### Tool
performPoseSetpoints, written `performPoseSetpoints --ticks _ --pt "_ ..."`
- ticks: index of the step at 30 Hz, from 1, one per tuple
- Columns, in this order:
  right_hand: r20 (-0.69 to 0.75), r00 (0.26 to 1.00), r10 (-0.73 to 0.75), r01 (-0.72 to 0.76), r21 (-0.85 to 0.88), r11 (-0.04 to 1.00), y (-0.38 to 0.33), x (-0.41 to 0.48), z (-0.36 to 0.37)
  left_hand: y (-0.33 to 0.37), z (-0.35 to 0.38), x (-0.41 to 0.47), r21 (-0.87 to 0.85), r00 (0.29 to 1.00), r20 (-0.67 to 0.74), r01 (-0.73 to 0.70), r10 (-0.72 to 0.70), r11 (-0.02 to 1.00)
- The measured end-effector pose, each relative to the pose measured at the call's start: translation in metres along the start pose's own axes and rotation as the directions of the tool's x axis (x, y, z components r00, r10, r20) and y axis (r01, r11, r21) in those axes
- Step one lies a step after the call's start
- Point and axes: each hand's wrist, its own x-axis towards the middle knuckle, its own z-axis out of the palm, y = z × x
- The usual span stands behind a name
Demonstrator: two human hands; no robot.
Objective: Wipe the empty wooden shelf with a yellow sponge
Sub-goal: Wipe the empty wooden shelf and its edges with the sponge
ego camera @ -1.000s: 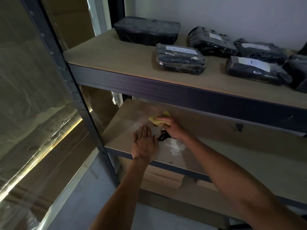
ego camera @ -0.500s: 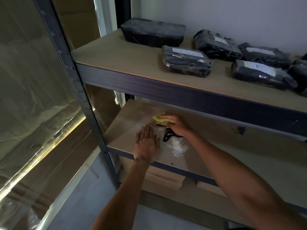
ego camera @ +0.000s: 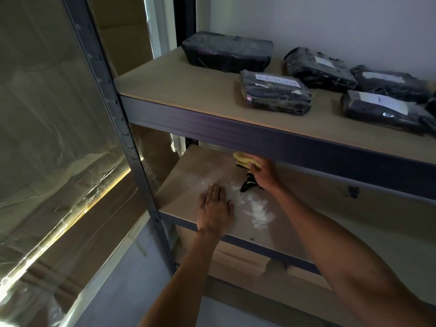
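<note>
- The fingers [ego camera: 255, 162] of your right hand [ego camera: 264, 172] are curled over the yellow sponge [ego camera: 243, 159], grasping it from above. The sponge sits deep on the wooden shelf [ego camera: 188, 182], towards its back left corner and partly hidden under the front beam [ego camera: 283, 142] of the upper shelf [ego camera: 188, 86].
- Press the sponge flat so that its whole face meets the board, not just one edge.
- Your left hand [ego camera: 215, 210] lies released, with its fingers straight and palm down, near the shelf's front edge. It holds nothing. Use it only as a brace, and lift it when the sponge needs that patch.
- A black item [ego camera: 247, 184] hangs or lies just below your right palm; what it is cannot be told. Do not drag it through the dust.
- White residue [ego camera: 257, 210] spreads between your two hands, towards the front edge. It looks like the main work left, so pull the strokes from the back towards it in overlapping passes.
- Gather the powder at the front edge; do not scatter it sideways.
- The dark wrapped packages [ego camera: 274, 96] on the upper shelf are well apart from the job, so leave them alone.
</note>
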Motion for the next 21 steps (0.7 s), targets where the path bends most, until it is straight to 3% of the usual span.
performPoseSetpoints --ticks 2,4,6,8,12,13,15,17,19,21 --pt "-0.036 0.999 0.019 -0.020 -0.030 0.999 0.013 0.008 0.011 -0.003 -0.002 -0.003 -0.070 0.995 -0.087 -0.059 0.053 0.996" --pt "0.032 0.996 -0.083 0.082 0.050 0.995 -0.010 -0.010 0.015 -0.009 -0.003 -0.011 -0.170 0.933 -0.344 -0.170 0.103 0.971" --pt "0.143 0.978 -0.154 0.145 0.074 0.987 -0.020 -0.022 0.021 -0.020 -0.002 -0.024 -0.248 0.779 -0.627 -0.225 0.021 0.942" --pt "0.178 0.958 -0.224 0.216 0.063 0.974 -0.013 -0.010 0.024 -0.035 -0.002 -0.036 -0.293 0.588 -0.800 -0.215 -0.116 0.932" --pt "0.041 0.999 -0.034 0.035 -0.029 0.999 0.097 0.090 0.074 -0.065 -0.012 -0.035 -0.275 0.343 -0.915 -0.148 -0.211 0.950" --pt "0.053 0.999 -0.013 0.017 -0.091 0.996 0.084 0.085 0.074 -0.073 -0.017 -0.030 -0.271 0.287 -0.931 -0.134 -0.225 0.953" --pt "0.103 0.989 -0.106 0.112 -0.058 0.992 0.040 0.059 0.066 -0.089 -0.027 -0.019 -0.295 0.178 -0.946 -0.118 -0.272 0.948" --pt "0.178 0.959 -0.221 0.221 0.020 0.975 -0.011 0.019 0.052 -0.100 -0.038 -0.009 -0.351 0.148 -0.932 -0.145 -0.331 0.925" --pt "0.247 0.932 -0.265 0.264 0.038 0.964 -0.032 -0.003 0.035 -0.101 -0.046 -0.001 -0.475 0.227 -0.873 -0.196 -0.431 0.858" --pt "0.244 0.929 -0.276 0.268 0.067 0.961 -0.010 0.014 0.035 -0.099 -0.051 0.004 -0.615 0.287 -0.777 -0.158 -0.560 0.773"
